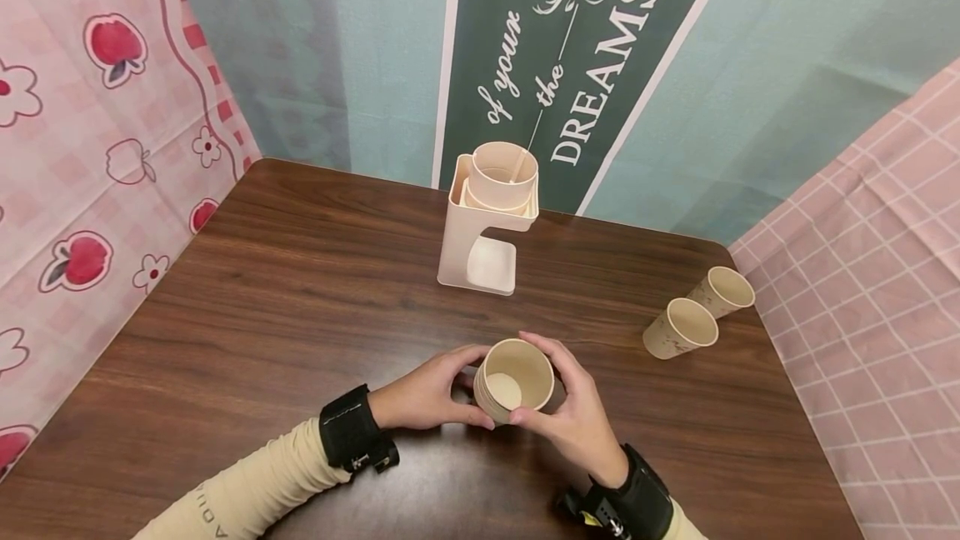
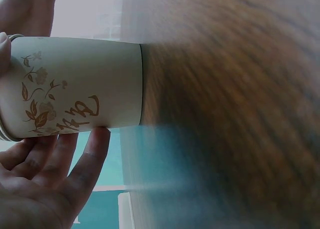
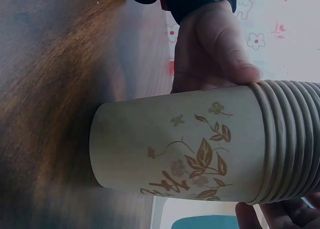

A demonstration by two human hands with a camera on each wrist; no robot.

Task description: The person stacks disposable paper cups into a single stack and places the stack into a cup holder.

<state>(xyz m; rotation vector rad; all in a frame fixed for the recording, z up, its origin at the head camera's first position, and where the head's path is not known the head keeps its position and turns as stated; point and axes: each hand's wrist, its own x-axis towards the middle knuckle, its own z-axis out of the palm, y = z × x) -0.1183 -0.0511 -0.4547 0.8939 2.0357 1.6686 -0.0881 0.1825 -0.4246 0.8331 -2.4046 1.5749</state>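
Note:
A stack of several beige paper cups (image 1: 537,369) stands upright between both hands over the front middle of the table. My left hand (image 1: 423,394) grips its left side, thumb in front and fingers behind. From the right, my right hand (image 1: 573,407) holds it near the rim, thumb on the near edge. In the left wrist view, brown flowers and lettering decorate the lowest cup (image 2: 80,84), whose base is right at the tabletop. The right wrist view shows the stacked rims (image 3: 285,139) one above another, with my left thumb (image 3: 242,71) against them.
Behind the stack is a cream C-shaped stand (image 1: 456,248) with a round container (image 1: 504,190) on top and a thin stick inside. Two more paper cups, a nearer one (image 1: 667,336) and a farther one (image 1: 720,294), stand at the right. Cloth walls border the wooden table (image 1: 300,273).

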